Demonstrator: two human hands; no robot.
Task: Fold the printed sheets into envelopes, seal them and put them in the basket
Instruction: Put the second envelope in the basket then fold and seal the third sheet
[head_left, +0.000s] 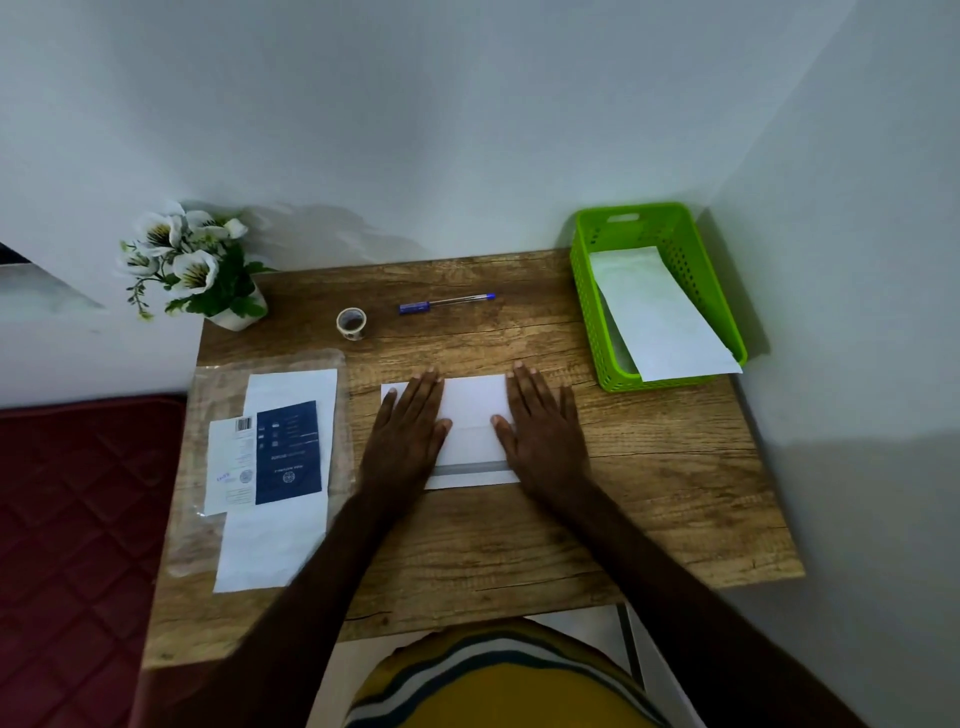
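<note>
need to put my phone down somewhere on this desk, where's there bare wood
Bare wood: the near right part of the desk, in front of the green basket and right of the right hand; also the strip between the pen and the white sheet. Crowded: the left side, with printed sheets on plastic, and the middle, under the left hand.

Covering both side edges of the white envelope (470, 415) under flat hands; blurring print on the blue sheet (288, 452) near the table's (649, 493) left edge.
</note>
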